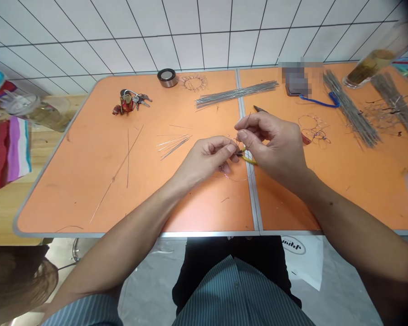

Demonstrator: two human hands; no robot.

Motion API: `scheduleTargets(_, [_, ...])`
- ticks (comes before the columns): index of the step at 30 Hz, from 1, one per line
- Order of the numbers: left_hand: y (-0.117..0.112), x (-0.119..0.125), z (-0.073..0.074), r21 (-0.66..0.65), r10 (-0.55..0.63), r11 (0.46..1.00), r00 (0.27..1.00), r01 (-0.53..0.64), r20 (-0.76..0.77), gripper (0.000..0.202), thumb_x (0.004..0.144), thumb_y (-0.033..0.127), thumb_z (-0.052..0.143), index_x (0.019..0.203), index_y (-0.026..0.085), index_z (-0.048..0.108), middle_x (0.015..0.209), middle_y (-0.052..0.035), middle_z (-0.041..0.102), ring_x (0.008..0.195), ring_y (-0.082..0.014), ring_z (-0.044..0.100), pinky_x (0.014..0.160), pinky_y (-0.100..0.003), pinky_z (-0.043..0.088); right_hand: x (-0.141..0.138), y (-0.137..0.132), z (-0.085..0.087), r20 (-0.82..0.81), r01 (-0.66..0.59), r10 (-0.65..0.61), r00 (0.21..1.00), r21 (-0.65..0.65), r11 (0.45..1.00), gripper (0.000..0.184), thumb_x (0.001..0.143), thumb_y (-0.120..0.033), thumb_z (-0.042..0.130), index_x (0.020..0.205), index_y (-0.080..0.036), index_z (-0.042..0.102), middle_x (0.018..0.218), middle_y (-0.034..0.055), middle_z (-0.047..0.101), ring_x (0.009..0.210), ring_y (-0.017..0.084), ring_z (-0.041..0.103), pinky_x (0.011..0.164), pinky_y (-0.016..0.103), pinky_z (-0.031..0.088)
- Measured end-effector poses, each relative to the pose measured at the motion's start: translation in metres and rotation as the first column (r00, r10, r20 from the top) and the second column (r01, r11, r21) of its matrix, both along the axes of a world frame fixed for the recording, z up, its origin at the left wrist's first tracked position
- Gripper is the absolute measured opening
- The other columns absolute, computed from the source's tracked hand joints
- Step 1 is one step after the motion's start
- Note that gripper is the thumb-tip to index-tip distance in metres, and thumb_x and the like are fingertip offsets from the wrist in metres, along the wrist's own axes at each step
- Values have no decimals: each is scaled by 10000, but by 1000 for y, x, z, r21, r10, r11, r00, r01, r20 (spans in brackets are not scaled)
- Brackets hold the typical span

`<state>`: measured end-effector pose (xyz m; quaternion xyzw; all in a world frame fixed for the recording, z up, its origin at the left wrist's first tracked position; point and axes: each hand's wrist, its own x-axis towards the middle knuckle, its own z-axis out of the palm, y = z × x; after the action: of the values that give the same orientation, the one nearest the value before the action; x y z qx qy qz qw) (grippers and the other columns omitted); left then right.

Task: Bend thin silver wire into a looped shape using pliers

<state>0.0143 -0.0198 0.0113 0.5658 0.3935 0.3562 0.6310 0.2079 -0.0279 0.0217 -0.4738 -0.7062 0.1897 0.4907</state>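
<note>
My left hand (216, 156) is closed in a pinch on thin wire above the table, near the seam. Close beside it, my right hand (270, 140) pinches the upper part of a thin wire (248, 120) between thumb and fingertips. Thin looped wire (234, 179) hangs below my left fingers. A yellow-handled tool (250, 160), perhaps pliers, shows between the hands, partly hidden; whether a hand touches it I cannot tell. Behind my right hand a dark pointed tip (259, 109) sticks out, and a red piece (306, 139) lies to its right.
Several short wires (173, 146) and long crossed wires (114, 179) lie left. At the back are keys (136, 100), black tape (167, 78) and a wire bundle (236, 93). More bundles (352, 108), wire loops (314, 129) and a glass of liquid (369, 68) stand right.
</note>
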Motion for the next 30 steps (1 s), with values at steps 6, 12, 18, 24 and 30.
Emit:
scheduleTargets(6, [2,0,-2,108,8,994,999,-3,-54,277,957,420,788,862,161,768,812,-51,761,674,-129,678,697,-247,569,-2,-1,2,45,7,-7,999,-15,1000,72,988,-242,724,1007,-229,792,867,22,769,766,184,698,677,330,561])
scheduleTargets(12, [3,1,-3,100,-38,994,998,43,-47,73,949,230,712,960,163,738,809,-39,762,622,-118,674,634,-243,560,-2,0,1,61,-10,13,998,-43,999,84,969,-191,710,983,-230,782,838,13,750,744,177,677,681,335,541])
scheduleTargets(18, [1,3,-2,162,-46,985,993,63,-105,144,932,249,727,813,167,715,863,-39,761,624,-104,651,638,-241,545,-2,1,1,64,-27,35,997,-125,992,93,934,-173,701,961,-228,772,794,1,721,687,160,629,630,320,501])
scheduleTargets(24, [1,0,-5,278,37,960,983,14,-177,372,934,492,821,734,186,751,788,-58,736,737,-167,658,679,-282,522,-5,1,5,78,-51,64,995,-164,985,110,907,-136,691,931,-218,762,736,-14,670,677,157,601,647,328,473])
scheduleTargets(30, [1,1,-3,240,-2,970,982,48,-187,406,913,521,851,712,182,756,698,-43,700,651,-154,609,626,-295,473,-5,2,3,94,-73,89,992,-159,984,165,904,-111,651,926,-214,778,732,-18,690,690,161,628,672,336,476])
